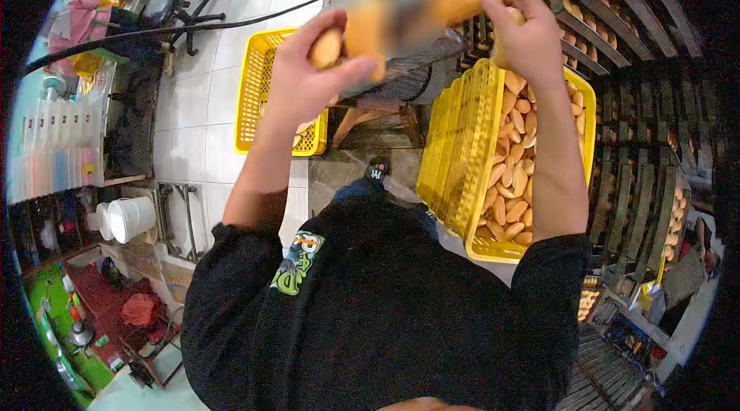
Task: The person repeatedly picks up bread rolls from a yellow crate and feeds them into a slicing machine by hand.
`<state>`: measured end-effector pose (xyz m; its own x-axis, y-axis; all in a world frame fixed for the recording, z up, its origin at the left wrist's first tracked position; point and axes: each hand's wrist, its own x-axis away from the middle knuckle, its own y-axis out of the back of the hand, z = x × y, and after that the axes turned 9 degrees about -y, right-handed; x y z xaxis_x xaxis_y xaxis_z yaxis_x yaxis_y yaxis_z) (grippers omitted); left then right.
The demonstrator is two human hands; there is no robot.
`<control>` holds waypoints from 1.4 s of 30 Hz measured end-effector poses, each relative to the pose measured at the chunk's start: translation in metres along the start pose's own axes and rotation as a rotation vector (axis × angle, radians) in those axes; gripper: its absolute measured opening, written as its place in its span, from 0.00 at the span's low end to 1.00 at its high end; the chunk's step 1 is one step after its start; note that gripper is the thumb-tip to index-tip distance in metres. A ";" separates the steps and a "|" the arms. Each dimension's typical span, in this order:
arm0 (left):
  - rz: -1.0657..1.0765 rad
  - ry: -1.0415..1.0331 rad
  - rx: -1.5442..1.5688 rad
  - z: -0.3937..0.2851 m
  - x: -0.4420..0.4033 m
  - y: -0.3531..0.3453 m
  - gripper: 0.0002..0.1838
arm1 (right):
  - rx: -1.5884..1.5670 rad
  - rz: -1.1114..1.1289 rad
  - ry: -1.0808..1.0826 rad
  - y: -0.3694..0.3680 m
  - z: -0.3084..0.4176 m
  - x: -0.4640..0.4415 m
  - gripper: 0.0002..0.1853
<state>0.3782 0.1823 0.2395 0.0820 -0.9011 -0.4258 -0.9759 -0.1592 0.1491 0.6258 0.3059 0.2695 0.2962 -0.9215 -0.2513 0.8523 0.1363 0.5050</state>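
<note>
In the head view my left hand (304, 76) is closed around golden-brown bread rolls (327, 50), one of them poking out between thumb and fingers. My right hand (528, 33) grips another elongated bread roll (467, 0), with a further one partly hidden under the palm. Both hands are raised over a grey plastic bag (439, 45) that rests on a wooden stool (370, 122). A blurred patch hides the middle of that spot. Below my right forearm stands a yellow crate (460, 157) filled with many similar rolls.
Another yellow crate (245, 95) with a few rolls stands on the tiled floor at left. Tall dark racks (640, 110) holding bread trays line the right side. A black cable (216, 27) crosses the upper left, near an office chair (166, 6). White buckets (131, 218) sit further left.
</note>
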 end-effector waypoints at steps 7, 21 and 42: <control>0.128 -0.286 -0.213 0.034 -0.071 -0.027 0.30 | 0.002 0.010 -0.018 0.031 0.027 -0.022 0.14; 0.061 -0.253 -0.143 0.063 -0.073 -0.001 0.26 | 0.312 0.142 -0.027 -0.015 0.015 -0.012 0.13; 0.054 -0.638 -0.175 0.051 -0.075 -0.062 0.13 | 0.110 0.113 -0.184 -0.003 0.005 -0.003 0.16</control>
<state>0.4224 0.2808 0.2166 -0.1541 -0.5028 -0.8506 -0.9236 -0.2326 0.3048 0.6201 0.3064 0.2730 0.2952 -0.9547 -0.0380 0.7629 0.2116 0.6109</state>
